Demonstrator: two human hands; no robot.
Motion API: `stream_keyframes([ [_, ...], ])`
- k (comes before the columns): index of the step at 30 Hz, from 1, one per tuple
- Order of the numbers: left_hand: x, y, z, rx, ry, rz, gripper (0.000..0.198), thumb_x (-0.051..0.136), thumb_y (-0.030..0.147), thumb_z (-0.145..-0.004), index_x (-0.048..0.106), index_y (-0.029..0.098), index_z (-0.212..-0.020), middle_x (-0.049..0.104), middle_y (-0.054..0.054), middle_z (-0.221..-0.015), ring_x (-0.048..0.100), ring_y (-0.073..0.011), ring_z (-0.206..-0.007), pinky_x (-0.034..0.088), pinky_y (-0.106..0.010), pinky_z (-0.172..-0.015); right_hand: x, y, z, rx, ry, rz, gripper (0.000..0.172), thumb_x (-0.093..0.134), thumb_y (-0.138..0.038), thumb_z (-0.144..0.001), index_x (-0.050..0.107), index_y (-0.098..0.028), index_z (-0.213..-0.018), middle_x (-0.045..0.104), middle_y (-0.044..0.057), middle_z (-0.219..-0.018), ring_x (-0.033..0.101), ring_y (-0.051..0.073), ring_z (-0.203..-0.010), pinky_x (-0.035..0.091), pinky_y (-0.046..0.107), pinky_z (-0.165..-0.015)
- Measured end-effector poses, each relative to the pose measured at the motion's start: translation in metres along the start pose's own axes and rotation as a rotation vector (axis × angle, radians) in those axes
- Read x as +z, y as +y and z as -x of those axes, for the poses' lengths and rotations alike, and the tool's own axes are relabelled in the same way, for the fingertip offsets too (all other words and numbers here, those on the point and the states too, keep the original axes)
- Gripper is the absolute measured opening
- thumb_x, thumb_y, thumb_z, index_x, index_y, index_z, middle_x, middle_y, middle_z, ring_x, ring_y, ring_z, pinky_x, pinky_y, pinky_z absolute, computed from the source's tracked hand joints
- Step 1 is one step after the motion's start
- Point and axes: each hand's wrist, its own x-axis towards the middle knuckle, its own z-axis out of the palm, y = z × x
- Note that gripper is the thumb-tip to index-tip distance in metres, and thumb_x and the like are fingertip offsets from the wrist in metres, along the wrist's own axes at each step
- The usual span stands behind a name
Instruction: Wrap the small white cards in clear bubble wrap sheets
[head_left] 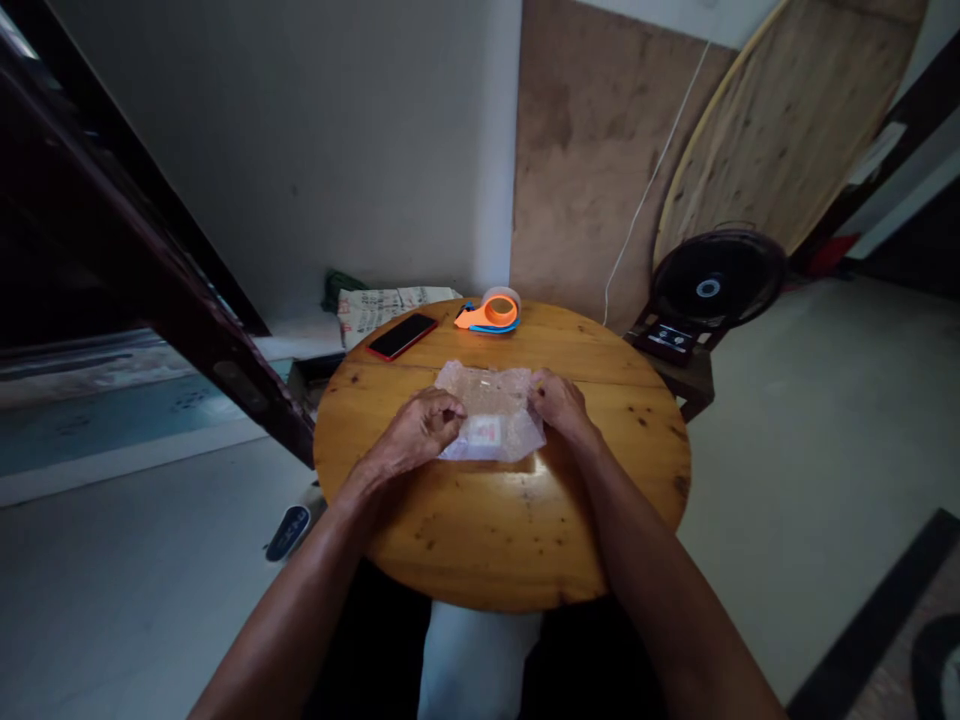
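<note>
A sheet of clear bubble wrap (491, 390) lies near the middle of the round wooden table (480, 540). On its front part, a small white box with reddish print (484, 431) shows, seemingly under a layer of the wrap. My left hand (429, 422) is at the wrap's left edge, thumb and fingers curled together in a pinch; what is between them is too small to make out. At the right edge, my right hand (556, 398) has its fingers closed on the bubble wrap.
An orange and blue tape dispenser (491, 312) and a red-edged phone (403, 336) lie at the table's back. A black fan (709, 285) stands on a stool at the right. Behind the table is a wall (375, 150).
</note>
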Motion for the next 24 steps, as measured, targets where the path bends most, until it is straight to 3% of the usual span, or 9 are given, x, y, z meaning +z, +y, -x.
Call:
stream_keyframes([
  [3, -0.01, 0.018, 0.016, 0.1, -0.087, -0.074, 0.012, 0.051, 0.016, -0.081, 0.062, 0.019, -0.083, 0.065, -0.005, -0.088, 0.059, -0.019, -0.087, 0.044, -0.035, -0.088, 0.0, 0.001, 0.001, -0.01, 0.008, -0.011, 0.025, 0.049, -0.028, -0.087, 0.063, -0.025, -0.108, 0.073, 0.004, -0.097, 0.066, 0.02, -0.088, 0.042, 0.026, -0.069],
  [7, -0.015, 0.044, 0.048, 0.261, -0.279, -0.185, 0.024, 0.053, 0.009, -0.07, 0.064, 0.021, -0.087, 0.064, -0.006, -0.114, 0.055, -0.0232, -0.111, 0.031, -0.043, -0.107, 0.002, 0.003, 0.003, -0.035, 0.044, -0.034, 0.028, 0.048, -0.027, -0.087, 0.061, -0.023, -0.112, 0.072, 0.006, -0.105, 0.064, 0.021, -0.094, 0.043, 0.026, -0.073],
  [11, -0.015, 0.062, 0.074, 0.202, -0.427, -0.241, 0.021, 0.054, 0.01, -0.065, 0.065, 0.022, -0.079, 0.069, -0.003, -0.096, 0.06, -0.0225, -0.1, 0.023, -0.046, -0.113, 0.006, 0.007, 0.002, -0.043, 0.054, -0.082, 0.03, 0.047, -0.031, -0.089, 0.059, -0.022, -0.114, 0.071, 0.006, -0.107, 0.063, 0.021, -0.096, 0.043, 0.027, -0.077],
  [14, -0.016, 0.063, 0.078, 0.073, -0.38, -0.228, 0.017, 0.053, 0.014, -0.072, 0.065, 0.022, -0.079, 0.068, -0.002, -0.084, 0.062, -0.0202, -0.086, 0.032, -0.044, -0.107, 0.008, 0.008, 0.0, -0.041, 0.063, -0.092, 0.031, 0.048, -0.032, -0.089, 0.059, -0.021, -0.115, 0.071, 0.008, -0.106, 0.063, 0.022, -0.097, 0.044, 0.029, -0.078],
  [16, -0.014, 0.058, 0.074, -0.067, -0.275, -0.188, 0.019, 0.05, 0.018, -0.078, 0.066, 0.022, -0.088, 0.068, -0.003, -0.085, 0.061, -0.02, -0.084, 0.043, -0.037, -0.092, 0.007, 0.008, -0.001, -0.041, 0.055, -0.09, 0.031, 0.049, -0.032, -0.088, 0.059, -0.022, -0.116, 0.071, 0.008, -0.104, 0.064, 0.022, -0.096, 0.044, 0.029, -0.077],
  [19, -0.006, 0.047, 0.063, -0.221, -0.173, -0.093, 0.026, 0.044, 0.022, -0.086, 0.065, 0.022, -0.101, 0.069, -0.004, -0.089, 0.061, -0.019, -0.08, 0.046, -0.029, -0.073, 0.005, 0.007, -0.001, -0.02, 0.028, -0.076, 0.029, 0.051, -0.03, -0.087, 0.061, -0.023, -0.113, 0.072, 0.007, -0.101, 0.066, 0.022, -0.093, 0.045, 0.028, -0.074],
  [22, 0.008, 0.045, 0.054, -0.193, -0.168, -0.136, 0.023, 0.046, 0.021, -0.086, 0.067, 0.022, -0.095, 0.068, -0.004, -0.089, 0.061, -0.0184, -0.081, 0.046, -0.028, -0.072, 0.002, 0.005, 0.0, -0.009, 0.016, -0.065, 0.027, 0.052, -0.028, -0.085, 0.064, -0.024, -0.109, 0.073, 0.006, -0.099, 0.067, 0.022, -0.093, 0.045, 0.027, -0.072],
  [24, 0.018, 0.05, 0.053, -0.079, -0.188, -0.219, 0.02, 0.048, 0.018, -0.085, 0.067, 0.02, -0.087, 0.065, -0.006, -0.094, 0.06, -0.0191, -0.088, 0.046, -0.029, -0.078, 0.002, 0.005, 0.0, -0.013, 0.019, -0.066, 0.027, 0.052, -0.028, -0.085, 0.064, -0.025, -0.108, 0.073, 0.006, -0.099, 0.067, 0.022, -0.094, 0.046, 0.027, -0.073],
])
